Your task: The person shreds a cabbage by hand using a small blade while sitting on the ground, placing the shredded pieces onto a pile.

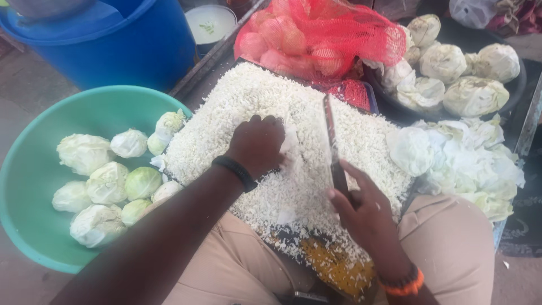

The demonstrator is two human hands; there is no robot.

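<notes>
Green basin [34, 169] — whole cabbages [107, 182]

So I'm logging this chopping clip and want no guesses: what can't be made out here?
- Head view: what the left hand presses is hidden under its palm and the shredded cabbage.
- The board beneath is nearly all buried by the shreds.
- The knife shows edge-on; its handle is hidden in the right hand.
- The blue barrel is cut off by the top edge.
- The red net sack blurs its contents.

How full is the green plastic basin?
Partly full: the green plastic basin holds about ten pale cabbage heads in one layer, with bare wall above them.
</notes>
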